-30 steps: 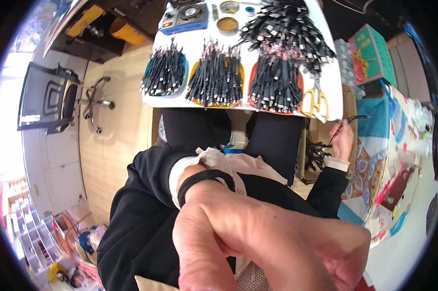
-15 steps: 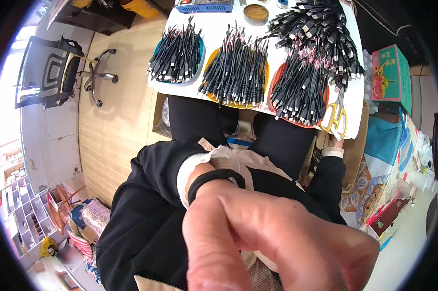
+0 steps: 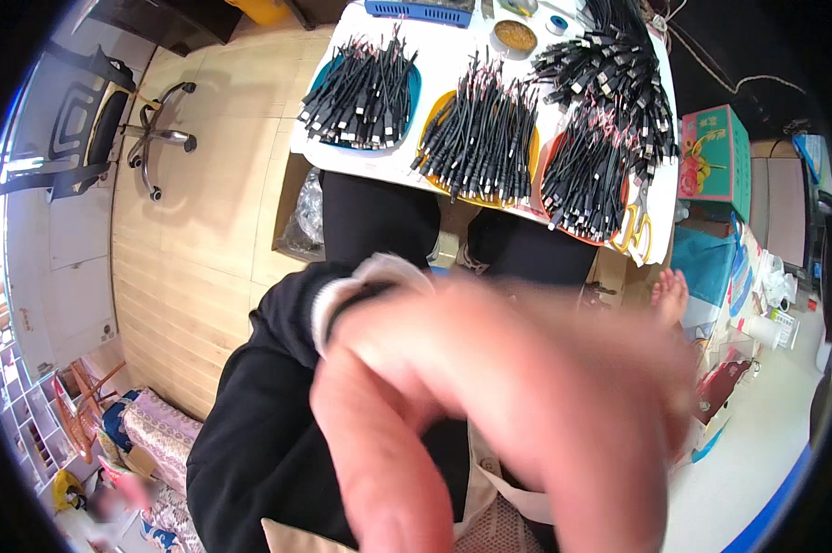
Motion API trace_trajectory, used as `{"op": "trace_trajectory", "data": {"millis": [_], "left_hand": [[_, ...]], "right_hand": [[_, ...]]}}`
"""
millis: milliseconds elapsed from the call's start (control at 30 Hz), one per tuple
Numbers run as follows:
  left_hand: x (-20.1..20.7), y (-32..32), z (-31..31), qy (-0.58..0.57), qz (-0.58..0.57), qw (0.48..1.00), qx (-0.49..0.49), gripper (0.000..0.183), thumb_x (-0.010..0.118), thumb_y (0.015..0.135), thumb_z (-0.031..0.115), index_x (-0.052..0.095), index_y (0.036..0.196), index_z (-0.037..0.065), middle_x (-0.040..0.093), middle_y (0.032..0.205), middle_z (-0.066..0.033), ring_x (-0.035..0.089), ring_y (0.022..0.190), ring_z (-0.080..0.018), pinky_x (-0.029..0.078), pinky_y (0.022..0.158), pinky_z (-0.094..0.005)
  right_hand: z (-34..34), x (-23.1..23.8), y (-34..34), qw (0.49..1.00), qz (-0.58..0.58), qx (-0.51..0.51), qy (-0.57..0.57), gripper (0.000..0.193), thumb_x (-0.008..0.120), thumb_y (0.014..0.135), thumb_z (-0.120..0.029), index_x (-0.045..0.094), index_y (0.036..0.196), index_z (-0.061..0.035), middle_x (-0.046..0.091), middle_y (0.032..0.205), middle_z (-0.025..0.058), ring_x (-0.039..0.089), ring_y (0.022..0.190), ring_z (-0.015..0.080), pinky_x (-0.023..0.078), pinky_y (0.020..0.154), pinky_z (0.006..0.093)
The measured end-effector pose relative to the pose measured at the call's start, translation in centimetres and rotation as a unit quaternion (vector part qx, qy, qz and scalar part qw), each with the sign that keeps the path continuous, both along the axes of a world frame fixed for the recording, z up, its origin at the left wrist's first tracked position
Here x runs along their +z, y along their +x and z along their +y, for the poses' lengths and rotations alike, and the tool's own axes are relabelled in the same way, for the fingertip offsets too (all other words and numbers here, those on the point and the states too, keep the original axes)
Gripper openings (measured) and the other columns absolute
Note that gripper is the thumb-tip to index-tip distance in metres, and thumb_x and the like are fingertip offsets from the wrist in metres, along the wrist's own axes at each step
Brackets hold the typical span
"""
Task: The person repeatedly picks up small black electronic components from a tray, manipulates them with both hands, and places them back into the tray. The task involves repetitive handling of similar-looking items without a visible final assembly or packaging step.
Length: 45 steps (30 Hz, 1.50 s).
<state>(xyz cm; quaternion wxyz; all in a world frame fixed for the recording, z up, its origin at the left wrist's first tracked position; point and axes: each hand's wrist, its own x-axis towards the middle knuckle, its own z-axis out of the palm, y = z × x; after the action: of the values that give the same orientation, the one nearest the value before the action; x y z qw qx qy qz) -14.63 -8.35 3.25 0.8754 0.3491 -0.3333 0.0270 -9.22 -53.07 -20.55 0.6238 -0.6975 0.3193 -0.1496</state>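
- Wooden floor (image 3: pixel 204 230) fills the room left of the white table (image 3: pixel 434 55); an office chair (image 3: pixel 112 129) stands well to the table's left.
- On the table, three trays carry bundles of short black cables: a blue tray (image 3: pixel 361 88) at its left end, an orange tray (image 3: pixel 480 138) in its middle, a red-orange tray (image 3: pixel 591 180) at its right end.
- Yellow scissors (image 3: pixel 635 230) lie at the table's right near corner, just beside the red-orange tray.
- Your left hand (image 3: pixel 508 405) is raised close to the camera, below the table and well apart from it, blurred; fingers bent, nothing seen in them; whether they close you cannot tell.
- Your right hand (image 3: pixel 669 295) shows only as fingertips right of the table's near edge; its grip cannot be told.
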Motion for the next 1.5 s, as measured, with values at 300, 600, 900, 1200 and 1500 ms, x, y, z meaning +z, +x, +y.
{"op": "trace_trajectory", "data": {"millis": [300, 600, 900, 1200, 1500], "left_hand": [[-11.0, 11.8, 18.1, 0.646, 0.003, 0.529, 0.551, 0.014, 0.07, 0.08, 0.016, 0.069, 0.088, 0.005, 0.061, 0.078, -0.0098, 0.059, 0.069, -0.0241, 0.048, 0.064, -0.0341], [-15.5, 14.8, 18.6, 0.719, 0.033, 0.481, 0.501, 0.015, 0.07, 0.078, 0.014, 0.064, 0.077, 0.0, 0.063, 0.082, -0.0201, 0.061, 0.082, -0.0385, 0.048, 0.073, -0.0448], [-8.1, 11.5, 16.9, 0.62, -0.121, 0.473, 0.614, 0.008, 0.066, 0.081, 0.006, 0.061, 0.084, 0.0, 0.057, 0.085, -0.0126, 0.056, 0.081, -0.0326, 0.046, 0.073, -0.0394], [-6.8, 3.1, 9.0, 0.218, 0.226, 0.918, 0.242, 0.008, 0.047, 0.1, 0.006, 0.048, 0.107, 0.003, 0.064, 0.082, -0.0112, 0.045, 0.055, -0.0049, 0.036, 0.051, -0.0167], [-9.2, 1.4, 5.4, 0.136, 0.35, 0.921, 0.101, 0.016, 0.049, 0.101, 0.011, 0.058, 0.106, 0.0, 0.058, 0.068, -0.0053, 0.035, 0.049, -0.0028, 0.027, 0.045, -0.0162]], "right_hand": [[8.2, 7.9, 2.3, 0.984, -0.138, 0.11, -0.009, 0.024, 0.054, 0.097, -0.011, 0.057, 0.119, -0.0017, 0.063, 0.102, 0.0049, 0.057, 0.088, 0.0094, 0.044, 0.072, 0.0214], [13.3, 9.8, 1.3, 0.972, -0.12, 0.202, -0.03, 0.021, 0.052, 0.098, -0.007, 0.059, 0.116, 0.0004, 0.064, 0.099, 0.0046, 0.057, 0.085, 0.0077, 0.044, 0.07, 0.0184], [22.7, 13.8, 1.6, 0.902, -0.128, 0.4, -0.098, 0.014, 0.057, 0.095, -0.006, 0.063, 0.106, -0.001, 0.065, 0.084, 0.002, 0.058, 0.074, 0.0071, 0.047, 0.065, 0.0218], [30.8, 10.9, 8.4, 0.78, -0.107, 0.452, -0.419, 0.026, 0.063, 0.083, -0.022, 0.066, 0.073, 0.0017, 0.066, 0.074, 0.0205, 0.065, 0.073, 0.0383, 0.052, 0.07, 0.0453], [31.1, 9.4, 8.6, 0.799, -0.077, 0.456, -0.385, 0.021, 0.068, 0.079, -0.019, 0.068, 0.074, 0.001, 0.066, 0.075, 0.0214, 0.066, 0.074, 0.0371, 0.052, 0.071, 0.044]]}}
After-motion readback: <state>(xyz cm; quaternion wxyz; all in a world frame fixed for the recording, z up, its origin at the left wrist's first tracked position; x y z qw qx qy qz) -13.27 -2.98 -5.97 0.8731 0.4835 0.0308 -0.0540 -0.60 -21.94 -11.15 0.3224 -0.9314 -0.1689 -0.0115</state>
